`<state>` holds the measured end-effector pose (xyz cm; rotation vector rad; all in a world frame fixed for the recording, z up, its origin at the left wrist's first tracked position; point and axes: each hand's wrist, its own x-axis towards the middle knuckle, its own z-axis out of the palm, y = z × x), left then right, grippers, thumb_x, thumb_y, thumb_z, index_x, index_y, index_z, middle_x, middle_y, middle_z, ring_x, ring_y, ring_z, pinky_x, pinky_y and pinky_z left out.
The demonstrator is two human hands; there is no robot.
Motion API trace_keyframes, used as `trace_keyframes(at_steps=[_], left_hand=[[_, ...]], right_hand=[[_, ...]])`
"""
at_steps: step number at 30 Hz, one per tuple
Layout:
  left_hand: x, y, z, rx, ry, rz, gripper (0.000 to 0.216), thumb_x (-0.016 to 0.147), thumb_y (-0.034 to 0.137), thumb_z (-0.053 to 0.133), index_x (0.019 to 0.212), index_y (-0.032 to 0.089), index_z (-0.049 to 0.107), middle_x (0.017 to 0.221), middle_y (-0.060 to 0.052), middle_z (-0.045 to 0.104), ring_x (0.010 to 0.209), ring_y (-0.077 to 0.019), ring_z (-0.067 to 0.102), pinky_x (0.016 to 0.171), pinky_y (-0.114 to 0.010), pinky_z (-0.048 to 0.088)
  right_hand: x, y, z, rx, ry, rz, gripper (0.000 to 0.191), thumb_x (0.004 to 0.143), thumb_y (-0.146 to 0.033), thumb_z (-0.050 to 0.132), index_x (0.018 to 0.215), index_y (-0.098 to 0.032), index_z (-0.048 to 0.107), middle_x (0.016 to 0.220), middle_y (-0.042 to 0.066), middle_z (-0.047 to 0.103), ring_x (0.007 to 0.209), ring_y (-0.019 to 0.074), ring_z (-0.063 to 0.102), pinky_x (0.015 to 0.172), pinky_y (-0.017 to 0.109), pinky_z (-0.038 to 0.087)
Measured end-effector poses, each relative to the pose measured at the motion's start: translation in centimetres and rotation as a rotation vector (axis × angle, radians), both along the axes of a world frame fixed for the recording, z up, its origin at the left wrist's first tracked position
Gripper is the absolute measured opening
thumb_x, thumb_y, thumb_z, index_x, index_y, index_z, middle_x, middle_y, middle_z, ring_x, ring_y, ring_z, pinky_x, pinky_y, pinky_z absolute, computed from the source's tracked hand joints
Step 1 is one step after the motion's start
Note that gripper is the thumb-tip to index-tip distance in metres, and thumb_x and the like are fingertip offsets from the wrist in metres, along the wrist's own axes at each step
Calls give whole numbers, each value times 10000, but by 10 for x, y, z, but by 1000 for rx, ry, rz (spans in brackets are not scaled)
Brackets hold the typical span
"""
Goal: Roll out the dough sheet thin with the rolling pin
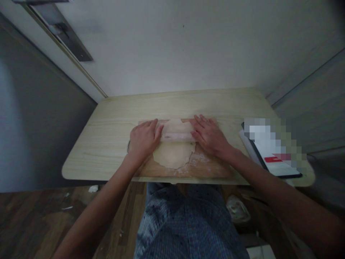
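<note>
A pale wooden rolling pin (178,136) lies crosswise over a thin, flattened sheet of dough (174,154). The dough has a ragged edge and shows on both sides of the pin. My left hand (145,136) is closed over the pin's left end, its thumb along the near side. Over the right end, my right hand (208,135) grips the pin, with its fingers reaching forward and slightly apart. Under the dough is a brown wooden cutting board (212,169), dusted with white flour at the right. Both pin ends are hidden by my hands.
The board rests on a light wood-grain table (97,144) against a white door or panel (172,54). A tablet-like device (283,169), partly pixelated, lies at the table's right. Below the front edge, a crumpled pale bag or container (238,209) sits near my legs.
</note>
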<state>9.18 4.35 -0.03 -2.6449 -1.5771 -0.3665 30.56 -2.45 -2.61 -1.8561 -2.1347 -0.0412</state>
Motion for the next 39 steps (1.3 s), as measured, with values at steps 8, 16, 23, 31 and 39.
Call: trace_keyframes(at_steps=[8, 16, 23, 31, 39], left_hand=[[-23, -38, -18, -85, -256, -113, 434, 895, 350, 330, 1226, 143, 519, 1266, -137, 541, 1225, -274, 435, 1039, -462, 253], [-45, -27, -5, -491, -1111, 188, 254, 772, 298, 499, 949, 155, 613, 1092, -90, 629, 1041, -212, 559, 939, -369, 408], [-54, -26, 11, -1008, -1630, 506, 164, 717, 82, 455, 805, 132, 584, 872, -94, 654, 840, -144, 633, 842, -262, 484], [-44, -25, 19, -1053, -1591, 543, 161, 768, 67, 443, 844, 122, 573, 857, -106, 651, 770, -144, 643, 713, -231, 521], [-33, -11, 29, -1094, -1563, 550, 167, 794, 38, 439, 856, 125, 567, 725, -60, 632, 607, -92, 596, 572, -168, 492]], right_hand=[[0, -35, -7, 131, -115, 235, 366, 901, -280, 390, 1196, -100, 510, 1385, 148, 408, 1312, 243, 305, 1031, 469, 310], [0, -36, -11, 178, -115, 164, 235, 883, -223, 414, 1002, -87, 565, 1082, 173, 579, 978, 257, 536, 832, 431, 456], [1, -36, -18, 245, 80, 77, 240, 896, -231, 355, 983, -132, 556, 936, 117, 582, 900, 243, 523, 809, 416, 459], [0, -40, -16, 238, 81, 10, 266, 902, -262, 341, 1008, -122, 542, 955, 132, 576, 892, 246, 521, 798, 402, 454], [-1, -42, -18, 285, 148, -54, 265, 900, -255, 317, 980, -129, 536, 942, 136, 568, 888, 252, 510, 770, 411, 460]])
